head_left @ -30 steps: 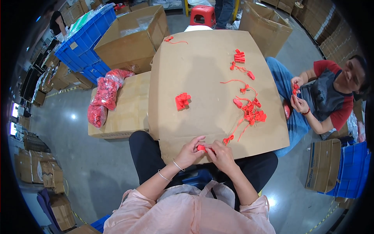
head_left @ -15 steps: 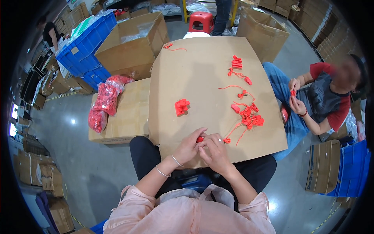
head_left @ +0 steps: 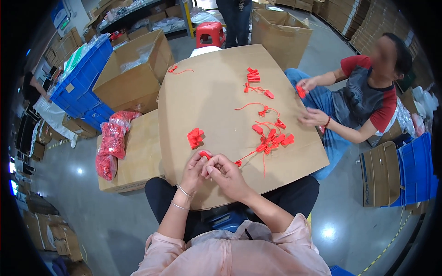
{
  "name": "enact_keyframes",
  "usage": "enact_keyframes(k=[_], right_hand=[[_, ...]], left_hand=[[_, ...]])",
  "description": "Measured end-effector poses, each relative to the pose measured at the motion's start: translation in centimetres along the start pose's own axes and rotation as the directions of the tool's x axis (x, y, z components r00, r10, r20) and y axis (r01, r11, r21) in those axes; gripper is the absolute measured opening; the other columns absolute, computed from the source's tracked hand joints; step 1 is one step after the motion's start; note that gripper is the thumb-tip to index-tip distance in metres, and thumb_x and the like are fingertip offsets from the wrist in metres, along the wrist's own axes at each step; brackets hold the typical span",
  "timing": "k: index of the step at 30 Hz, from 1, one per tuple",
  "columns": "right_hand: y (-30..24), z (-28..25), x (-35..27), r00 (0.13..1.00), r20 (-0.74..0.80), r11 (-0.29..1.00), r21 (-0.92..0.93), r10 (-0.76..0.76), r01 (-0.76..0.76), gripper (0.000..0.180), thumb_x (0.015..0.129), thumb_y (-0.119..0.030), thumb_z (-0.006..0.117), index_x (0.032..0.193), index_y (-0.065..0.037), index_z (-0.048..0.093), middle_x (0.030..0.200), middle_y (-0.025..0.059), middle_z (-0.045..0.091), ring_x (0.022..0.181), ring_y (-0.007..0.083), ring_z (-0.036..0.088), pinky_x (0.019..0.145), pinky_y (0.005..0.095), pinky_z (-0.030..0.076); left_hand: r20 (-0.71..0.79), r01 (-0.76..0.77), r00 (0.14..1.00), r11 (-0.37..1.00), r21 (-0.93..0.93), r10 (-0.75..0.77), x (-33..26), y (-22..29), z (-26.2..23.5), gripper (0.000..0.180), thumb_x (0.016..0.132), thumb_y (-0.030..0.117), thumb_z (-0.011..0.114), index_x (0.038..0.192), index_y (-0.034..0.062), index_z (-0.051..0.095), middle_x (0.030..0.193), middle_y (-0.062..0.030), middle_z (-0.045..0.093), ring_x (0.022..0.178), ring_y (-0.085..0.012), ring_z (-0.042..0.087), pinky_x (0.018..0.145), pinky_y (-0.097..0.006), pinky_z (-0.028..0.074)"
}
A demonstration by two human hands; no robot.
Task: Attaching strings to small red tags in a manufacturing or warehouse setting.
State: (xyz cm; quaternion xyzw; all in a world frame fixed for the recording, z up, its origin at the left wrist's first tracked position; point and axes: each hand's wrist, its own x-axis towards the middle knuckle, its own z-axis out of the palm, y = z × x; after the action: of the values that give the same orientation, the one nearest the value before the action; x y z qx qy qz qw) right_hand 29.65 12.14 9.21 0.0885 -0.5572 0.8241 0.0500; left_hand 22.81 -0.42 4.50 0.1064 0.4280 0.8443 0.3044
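Note:
A small red plastic piece, which looks like a whistle point(head_left: 205, 155), is pinched in the fingers of my left hand point(head_left: 192, 171) above the near edge of the cardboard. My right hand point(head_left: 226, 176) is closed beside it, thumb and fingertips pressed together; what they grip is hidden. Just beyond my left hand sits a small cluster of red whistles point(head_left: 195, 139). Right of my hands a knotted red cord point(head_left: 238, 163) leads toward a tangled heap of red whistles and cords point(head_left: 269, 143). More corded whistles point(head_left: 268, 94) and a short stack of whistles point(head_left: 252, 76) lie farther off.
The cardboard work surface point(head_left: 212, 110) spans my knees. A co-worker at the right holds a red piece point(head_left: 300, 91); their other hand point(head_left: 314, 117) reaches over the edge. Bagged red pieces point(head_left: 112, 140) rest on a carton at left. Open cartons point(head_left: 133, 73) and blue crates point(head_left: 83, 83) stand around.
My hands have moved left, nearer the small cluster, and the view has shifted. The co-worker's hands have come apart, one now over the cardboard's edge.

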Motion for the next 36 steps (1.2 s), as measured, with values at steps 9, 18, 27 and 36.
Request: enact_keyframes(k=[9,18,27,36], right_hand=[[1.3,-4.8,0.5,0.962,-0.269,0.996,0.084,0.048,-0.026,0.009,0.091,-0.011,0.044,0.091,-0.002,0.047,0.085,0.0073,0.058,0.071,0.0099,0.057,0.065,0.0217,0.046],[3.9,-8.5,-0.8,0.927,-0.347,0.984,-0.048,0.145,-0.172,0.008,0.09,-0.009,0.046,0.087,-0.002,0.048,0.078,0.0066,0.058,0.066,0.0097,0.056,0.06,0.0214,0.047],[4.3,-8.9,-2.0,0.927,-0.367,0.924,-0.324,0.076,-0.204,0.013,0.086,-0.006,0.053,0.097,0.0,0.056,0.077,0.0025,0.058,0.066,0.0077,0.055,0.06,0.0203,0.046],[4.0,-8.0,-1.5,0.952,-0.145,0.925,-0.238,0.268,-0.297,0.013,0.085,-0.005,0.053,0.094,0.003,0.057,0.084,0.0086,0.063,0.071,0.0115,0.06,0.062,0.0233,0.048]], left_hand=[[-0.037,0.155,0.986,0.807,0.57,-0.164,0.7,0.4,-0.5,0.023,0.092,0.019,0.045,0.106,0.0024,0.052,0.069,-0.0002,0.054,0.055,-0.006,0.049,0.05,-0.019,0.041],[-0.117,0.159,0.987,0.607,0.778,-0.108,1.6,-1.4,-1.4,0.019,0.081,0.01,0.06,0.095,-0.0021,0.053,0.066,-0.0065,0.061,0.053,-0.0095,0.056,0.049,-0.022,0.044],[-0.285,0.367,0.93,0.619,0.694,-0.232,3.2,-2.4,-1.4,0.021,0.085,0.019,0.056,0.078,-0.0002,0.058,0.06,-0.0048,0.059,0.044,-0.0091,0.05,0.038,-0.022,0.037],[-0.05,0.399,0.914,0.875,0.272,-0.402,2.4,-5.0,-1.1,0.017,0.087,0.016,0.054,0.09,0.0008,0.06,0.069,-0.0038,0.059,0.051,-0.0066,0.05,0.045,-0.019,0.04]])
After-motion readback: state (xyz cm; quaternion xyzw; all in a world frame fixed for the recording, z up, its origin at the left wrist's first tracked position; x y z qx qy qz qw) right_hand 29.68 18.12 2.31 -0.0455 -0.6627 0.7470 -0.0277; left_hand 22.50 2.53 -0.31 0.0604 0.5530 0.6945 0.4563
